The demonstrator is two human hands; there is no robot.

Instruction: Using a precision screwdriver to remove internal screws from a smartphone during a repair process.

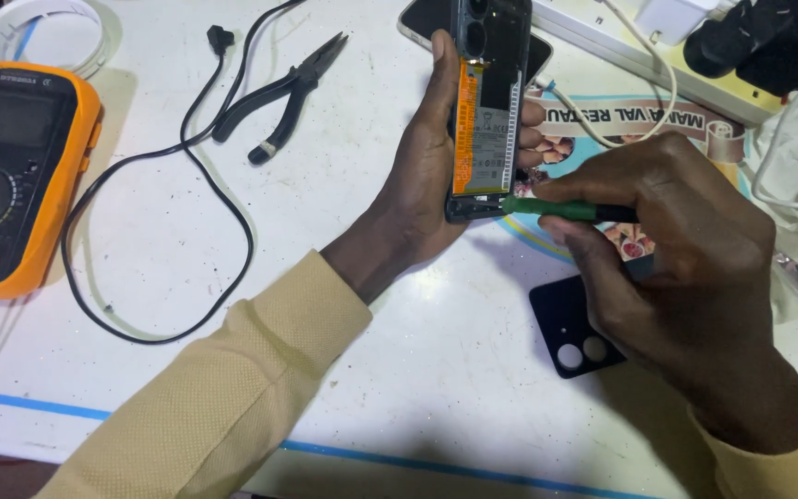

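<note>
The opened phone [484,111] shows an orange-edged battery with a grey label, and the screwdriver [556,209] is green. The multimeter [20,176] is orange and black; the bench [399,370] is white with blue lines

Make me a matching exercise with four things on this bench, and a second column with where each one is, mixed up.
Things:
1. phone
2. green tool
3. pliers
4. multimeter

Places:
A. far left of the table
B. in the left hand
C. lying above the black cable
D. in the right hand

Pairs: 1-B, 2-D, 3-C, 4-A
</note>
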